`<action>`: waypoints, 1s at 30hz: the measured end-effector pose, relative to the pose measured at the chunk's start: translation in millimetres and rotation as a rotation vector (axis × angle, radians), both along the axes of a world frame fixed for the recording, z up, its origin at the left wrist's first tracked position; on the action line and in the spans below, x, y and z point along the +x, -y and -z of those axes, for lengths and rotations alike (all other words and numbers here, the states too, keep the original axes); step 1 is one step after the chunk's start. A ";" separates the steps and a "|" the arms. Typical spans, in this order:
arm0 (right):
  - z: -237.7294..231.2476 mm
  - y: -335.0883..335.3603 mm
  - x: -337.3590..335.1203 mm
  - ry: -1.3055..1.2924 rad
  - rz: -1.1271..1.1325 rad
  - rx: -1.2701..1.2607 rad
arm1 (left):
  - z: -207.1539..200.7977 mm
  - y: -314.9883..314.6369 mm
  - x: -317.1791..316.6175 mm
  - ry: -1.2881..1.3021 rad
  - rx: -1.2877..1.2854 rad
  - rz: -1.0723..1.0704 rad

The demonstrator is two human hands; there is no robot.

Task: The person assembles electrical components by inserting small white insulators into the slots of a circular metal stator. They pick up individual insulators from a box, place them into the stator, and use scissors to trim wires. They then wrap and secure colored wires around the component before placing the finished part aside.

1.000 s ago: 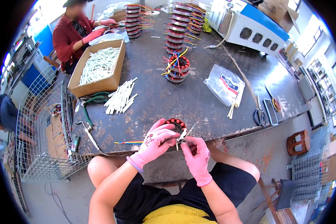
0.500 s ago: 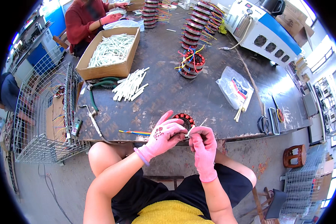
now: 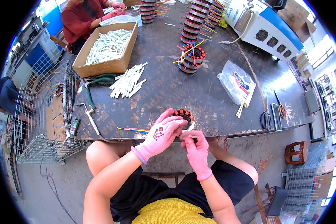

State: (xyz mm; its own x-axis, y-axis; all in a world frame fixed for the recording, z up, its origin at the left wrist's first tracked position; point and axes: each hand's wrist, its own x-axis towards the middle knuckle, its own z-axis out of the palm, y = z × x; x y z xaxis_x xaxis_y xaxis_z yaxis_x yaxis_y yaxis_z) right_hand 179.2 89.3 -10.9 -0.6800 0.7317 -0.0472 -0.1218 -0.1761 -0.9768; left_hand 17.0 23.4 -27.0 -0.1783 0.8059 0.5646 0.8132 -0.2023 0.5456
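Observation:
At the table's near edge lies a ring-shaped motor stator (image 3: 187,114) with red-orange windings around a dark core. My left hand (image 3: 159,135), in a pink glove, is closed around its near left side, with the fingertips hidden against it. Blue, yellow and red wires (image 3: 132,130) stick out to the left from under that hand. Just right of the stator, my pink-gloved right hand (image 3: 197,151) pinches a short whitish sleeve (image 3: 192,136) between thumb and fingers. Its fingertips come close to the left ones, and whether they touch the stator is hidden.
Loose white sleeves (image 3: 127,83) lie before a cardboard box (image 3: 119,68) full of them. Green-handled pliers (image 3: 91,98) and a torch-like tool (image 3: 93,122) sit at left. Stacked stators (image 3: 190,69), a plastic bag (image 3: 231,87), scissors (image 3: 265,120) and a white-blue machine (image 3: 263,28) stand farther off. A co-worker (image 3: 80,22) sits far left.
My right hand has moved slightly down and left, turning so that the whitish sleeve shows across its fingers. The left hand stays on the stator. The whole view has shifted a little.

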 end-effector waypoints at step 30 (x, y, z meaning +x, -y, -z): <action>-18.3 -197.8 100.2 0.772 0.434 1.263 | -25.5 -2.0 -5.6 -0.067 -0.139 0.139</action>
State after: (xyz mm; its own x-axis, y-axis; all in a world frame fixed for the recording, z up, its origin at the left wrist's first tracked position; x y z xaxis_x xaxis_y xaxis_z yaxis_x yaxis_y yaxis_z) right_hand 279.4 287.1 7.4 -0.5140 0.6928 0.5058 0.6451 0.7008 -0.3045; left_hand 11.4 25.4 -1.5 -0.0254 0.8910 0.4533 0.8180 -0.2422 0.5218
